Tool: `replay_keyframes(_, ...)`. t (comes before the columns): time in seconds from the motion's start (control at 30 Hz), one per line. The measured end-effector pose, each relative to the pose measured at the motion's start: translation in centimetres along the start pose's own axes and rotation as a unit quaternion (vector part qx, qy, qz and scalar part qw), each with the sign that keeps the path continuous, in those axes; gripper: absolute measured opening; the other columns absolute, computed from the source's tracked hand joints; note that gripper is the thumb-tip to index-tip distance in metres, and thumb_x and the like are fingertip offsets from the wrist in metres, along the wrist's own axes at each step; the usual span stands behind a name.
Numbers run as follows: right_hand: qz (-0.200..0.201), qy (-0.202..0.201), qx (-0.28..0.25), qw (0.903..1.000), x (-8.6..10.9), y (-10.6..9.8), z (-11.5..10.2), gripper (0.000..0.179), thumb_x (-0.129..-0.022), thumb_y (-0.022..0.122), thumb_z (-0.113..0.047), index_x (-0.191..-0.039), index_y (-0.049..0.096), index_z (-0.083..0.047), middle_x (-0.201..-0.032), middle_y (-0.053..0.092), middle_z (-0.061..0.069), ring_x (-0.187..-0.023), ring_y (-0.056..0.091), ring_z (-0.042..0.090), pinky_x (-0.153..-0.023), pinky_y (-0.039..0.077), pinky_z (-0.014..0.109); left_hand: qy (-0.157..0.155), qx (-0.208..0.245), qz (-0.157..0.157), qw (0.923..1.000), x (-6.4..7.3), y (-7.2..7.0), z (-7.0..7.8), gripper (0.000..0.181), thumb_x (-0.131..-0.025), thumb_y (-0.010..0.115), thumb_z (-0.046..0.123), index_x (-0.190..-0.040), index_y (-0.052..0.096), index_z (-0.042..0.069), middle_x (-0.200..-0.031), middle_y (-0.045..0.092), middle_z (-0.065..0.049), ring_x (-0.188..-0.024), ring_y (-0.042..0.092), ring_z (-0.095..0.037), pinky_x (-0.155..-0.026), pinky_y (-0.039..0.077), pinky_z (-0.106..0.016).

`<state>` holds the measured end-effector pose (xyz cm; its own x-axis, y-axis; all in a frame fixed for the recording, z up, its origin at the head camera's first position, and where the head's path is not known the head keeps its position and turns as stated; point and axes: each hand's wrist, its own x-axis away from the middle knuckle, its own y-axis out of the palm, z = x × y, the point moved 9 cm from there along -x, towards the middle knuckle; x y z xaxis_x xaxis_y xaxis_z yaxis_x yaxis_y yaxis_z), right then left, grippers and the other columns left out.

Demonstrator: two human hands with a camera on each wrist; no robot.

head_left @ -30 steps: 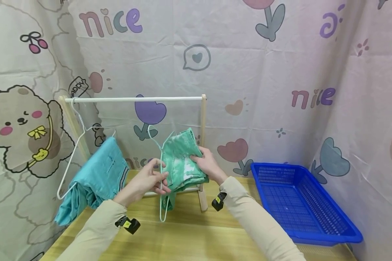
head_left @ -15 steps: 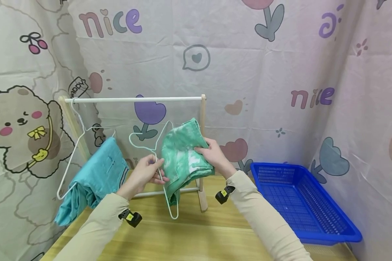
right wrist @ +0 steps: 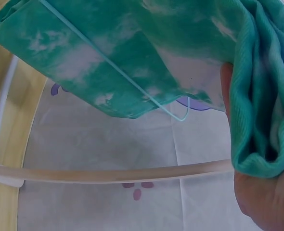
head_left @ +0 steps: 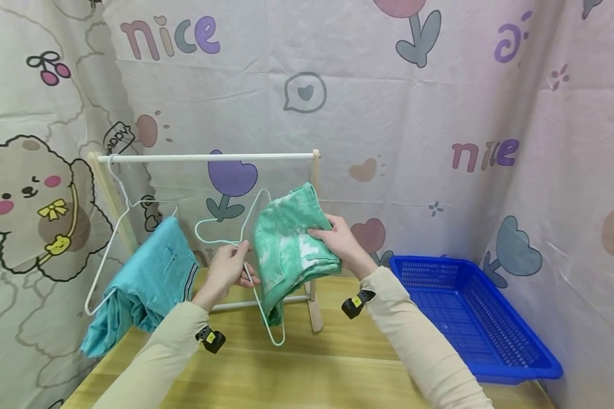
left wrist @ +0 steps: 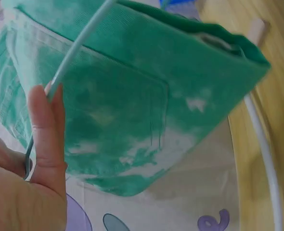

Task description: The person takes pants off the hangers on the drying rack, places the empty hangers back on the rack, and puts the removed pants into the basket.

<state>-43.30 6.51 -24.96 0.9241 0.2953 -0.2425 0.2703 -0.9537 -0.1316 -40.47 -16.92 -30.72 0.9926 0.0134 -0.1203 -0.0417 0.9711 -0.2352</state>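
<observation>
My left hand (head_left: pixel 228 267) pinches the wire of a white hanger (head_left: pixel 212 242) below its hook, which points left. Folded green-and-white tie-dyed trousers (head_left: pixel 286 238) hang over the hanger, and its rounded lower end sticks out beneath them. With thumb and fingers, my right hand (head_left: pixel 344 241) grips the trousers' folded right edge. In the left wrist view, the hanger wire (left wrist: pixel 79 41) crosses in front of a stitched pocket. The right wrist view has the wire (right wrist: pixel 103 55) running across the cloth, while the thick folded edge hides part of my right hand (right wrist: pixel 264 199).
Behind my hands stands a clothes rack with a white rail (head_left: pixel 210 157) and wooden posts. Blue trousers (head_left: pixel 153 261) are draped on another white hanger (head_left: pixel 102 264) at its left end. A blue plastic basket (head_left: pixel 511 372) sits right on the wooden table (head_left: pixel 286 375).
The hanger has tilted, its hook swinging left and down. The green trousers have shifted slightly right and up with my right hand; my left hand has stayed on the hanger.
</observation>
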Motion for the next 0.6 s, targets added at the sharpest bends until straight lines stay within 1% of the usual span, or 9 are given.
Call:
replay_keyframes(0.03,0.002,0.0,-0.001,1.0,0.0,-0.1,0.0,0.032,-0.095,0.062,-0.011,-0.126,0.062,-0.012,-0.108,0.065,0.015,-0.078,0.068,0.018,-0.071,0.059,0.033,0.004,-0.003,0.009,0.9999,0.0,0.0,0.1,0.052,-0.107,0.035,0.038,-0.129,0.047,-0.007,-0.069,0.063,-0.012,-0.06,0.072,-0.028,-0.056,0.06,-0.039)
replay_keyframes(0.07,0.003,0.0,-0.002,1.0,0.0,-0.2,0.0,0.032,-0.095,0.062,-0.011,-0.126,0.062,-0.011,-0.108,0.065,0.015,-0.078,0.068,0.018,-0.071,0.059,0.033,0.011,-0.004,0.018,0.9998,0.0,-0.1,0.2,0.051,-0.107,0.036,0.036,-0.133,0.045,-0.007,-0.068,0.063,-0.013,-0.06,0.072,-0.028,-0.055,0.06,-0.04)
replay_keyframes(0.13,0.002,0.0,-0.003,1.0,0.1,-0.2,-0.1,0.032,-0.095,0.062,-0.011,-0.127,0.062,-0.012,-0.107,0.065,0.015,-0.077,0.068,0.018,-0.071,0.059,0.033,0.023,-0.002,0.032,0.9992,-0.1,-0.1,0.5,0.051,-0.106,0.038,0.034,-0.141,0.039,-0.003,-0.067,0.064,-0.012,-0.057,0.071,-0.027,-0.055,0.059,-0.043)
replay_keyframes(0.23,0.002,0.0,-0.006,1.0,0.2,-0.3,-0.2,0.033,-0.095,0.062,-0.012,-0.128,0.061,-0.012,-0.106,0.066,0.014,-0.077,0.069,0.018,-0.071,0.06,0.034,0.047,0.017,0.042,0.9979,-0.2,0.1,0.8,0.054,-0.105,0.044,0.029,-0.152,0.03,0.007,-0.069,0.063,-0.012,-0.053,0.069,-0.025,-0.055,0.059,-0.046)
replay_keyframes(0.27,0.003,0.0,-0.007,1.0,0.2,-0.4,-0.3,0.033,-0.095,0.062,-0.013,-0.128,0.061,-0.012,-0.106,0.066,0.014,-0.077,0.069,0.018,-0.071,0.06,0.035,0.054,0.026,0.045,0.9972,-0.2,0.0,1.0,0.056,-0.105,0.046,0.027,-0.154,0.028,0.008,-0.07,0.063,-0.012,-0.053,0.069,-0.023,-0.054,0.059,-0.046)
replay_keyframes(0.3,0.005,0.0,-0.008,1.0,0.2,-0.4,-0.3,0.033,-0.095,0.062,-0.013,-0.128,0.061,-0.012,-0.105,0.066,0.014,-0.077,0.069,0.018,-0.071,0.06,0.035,0.055,0.034,0.052,0.9966,-0.3,0.0,1.0,0.054,-0.104,0.048,0.027,-0.153,0.032,0.009,-0.07,0.063,-0.011,-0.052,0.068,-0.022,-0.053,0.059,-0.045)
replay_keyframes(0.43,0.017,0.002,-0.019,0.9997,0.3,-0.7,-0.5,0.032,-0.094,0.063,-0.013,-0.126,0.062,-0.012,-0.103,0.067,0.013,-0.078,0.069,0.019,-0.071,0.06,0.034,0.066,0.046,0.071,0.9943,-0.4,-0.5,1.2,0.049,-0.103,0.051,0.029,-0.144,0.046,0.003,-0.07,0.065,-0.01,-0.052,0.068,-0.021,-0.05,0.058,-0.037)
replay_keyframes(0.5,0.018,0.004,-0.023,0.9996,0.4,-0.7,-0.5,0.032,-0.094,0.063,-0.012,-0.126,0.062,-0.012,-0.103,0.067,0.013,-0.078,0.069,0.019,-0.071,0.06,0.034,0.068,0.036,0.083,0.9936,-0.4,-0.7,1.2,0.046,-0.102,0.051,0.029,-0.139,0.05,0.001,-0.069,0.066,-0.011,-0.051,0.068,-0.021,-0.048,0.058,-0.035)
replay_keyframes(0.6,0.013,0.006,-0.025,0.9996,0.4,-0.6,-0.4,0.033,-0.094,0.063,-0.012,-0.127,0.062,-0.011,-0.102,0.067,0.013,-0.078,0.069,0.018,-0.071,0.06,0.033,0.08,0.013,0.096,0.9921,-0.3,-1.0,1.4,0.041,-0.102,0.051,0.023,-0.132,0.056,-0.005,-0.069,0.067,-0.015,-0.048,0.066,-0.018,-0.046,0.056,-0.034)
